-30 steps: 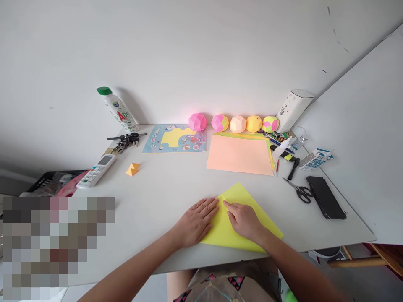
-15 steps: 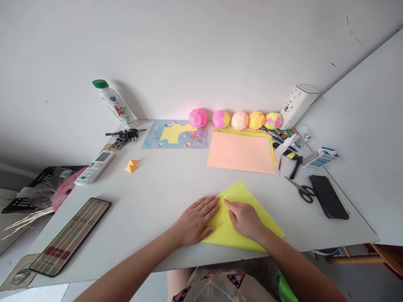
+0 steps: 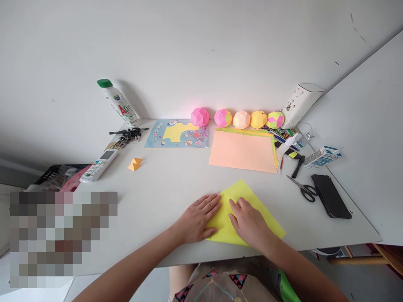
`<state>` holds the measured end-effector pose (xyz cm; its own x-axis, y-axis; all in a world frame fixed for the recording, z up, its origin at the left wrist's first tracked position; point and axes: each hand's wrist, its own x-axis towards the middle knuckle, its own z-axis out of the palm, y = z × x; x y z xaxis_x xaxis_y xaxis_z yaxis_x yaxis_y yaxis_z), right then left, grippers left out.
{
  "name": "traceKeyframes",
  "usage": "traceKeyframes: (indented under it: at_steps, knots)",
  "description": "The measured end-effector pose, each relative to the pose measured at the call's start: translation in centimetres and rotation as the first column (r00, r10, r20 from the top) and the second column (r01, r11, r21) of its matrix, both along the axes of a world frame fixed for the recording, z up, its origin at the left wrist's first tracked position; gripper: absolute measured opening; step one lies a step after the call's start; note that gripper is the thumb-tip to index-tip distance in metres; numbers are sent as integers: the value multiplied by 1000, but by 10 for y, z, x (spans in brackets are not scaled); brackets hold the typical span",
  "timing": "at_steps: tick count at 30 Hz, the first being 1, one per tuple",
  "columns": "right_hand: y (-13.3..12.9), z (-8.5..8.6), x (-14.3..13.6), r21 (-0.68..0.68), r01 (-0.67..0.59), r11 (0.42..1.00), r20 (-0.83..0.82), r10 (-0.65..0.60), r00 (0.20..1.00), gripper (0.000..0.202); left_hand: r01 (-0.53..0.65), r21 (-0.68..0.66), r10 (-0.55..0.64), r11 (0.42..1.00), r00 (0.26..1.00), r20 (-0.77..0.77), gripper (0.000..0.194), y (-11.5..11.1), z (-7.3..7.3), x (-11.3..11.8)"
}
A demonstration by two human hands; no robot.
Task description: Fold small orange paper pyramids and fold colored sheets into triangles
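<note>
A yellow paper sheet, folded over on itself, lies near the table's front edge with one corner pointing to the back. My left hand rests flat on its left side, fingers stretched out and holding nothing. On the sheet's middle, my right hand presses its outstretched index finger at a crease line, the thumb apart and the other fingers curled. Behind the sheet lies a stack of coloured paper topped by a peach sheet. A small folded orange paper piece stands off to the left.
Several faceted paper balls, one a pink ball, line the wall. Scissors and a black phone lie right, near a white glue bottle. At left are a remote control, keys and a white bottle. A pixelated block covers the lower left.
My right index finger has slid slightly along the crease, toward me. My left hand stays on the sheet. The whole view has shifted a little, and the lower left is now pixelated.
</note>
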<state>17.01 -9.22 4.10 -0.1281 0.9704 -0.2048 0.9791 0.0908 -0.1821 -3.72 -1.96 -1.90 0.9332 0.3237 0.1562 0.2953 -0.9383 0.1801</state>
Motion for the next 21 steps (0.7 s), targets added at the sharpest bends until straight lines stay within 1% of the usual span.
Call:
traceKeyframes:
  at_steps: [2,4,7,10,12,15,18,21]
  knots:
    - [-8,-2,-14,127,-10,992,81,0,997,41,4,-3,-4,1000,1000,8,74,0,0,0]
    - [-14,-10,-29,241,-52,969,108,26,994,42,5,-4,-5,1000,1000,2,78,0,0,1]
    - [-17,-29,-48,312,-52,948,106,20,994,48,-2,-6,2,1000,1000,2,83,0,0,1]
    - [-19,-42,-58,349,-43,936,120,0,993,52,-2,-7,2,1000,1000,14,85,0,-1,1]
    - [-21,-46,-58,368,-56,928,134,7,991,52,3,-3,-3,1000,1000,11,87,1,-3,0]
    - [-27,-47,-53,371,-90,924,153,34,988,51,5,2,-5,1000,1000,10,89,1,-4,-1]
    - [-36,-46,-43,378,-106,920,192,34,981,51,5,4,-5,1000,1000,16,87,1,-5,-1]
    - [-50,-44,-29,396,-96,913,232,2,973,49,7,0,-7,1000,1000,14,84,1,-3,-2]
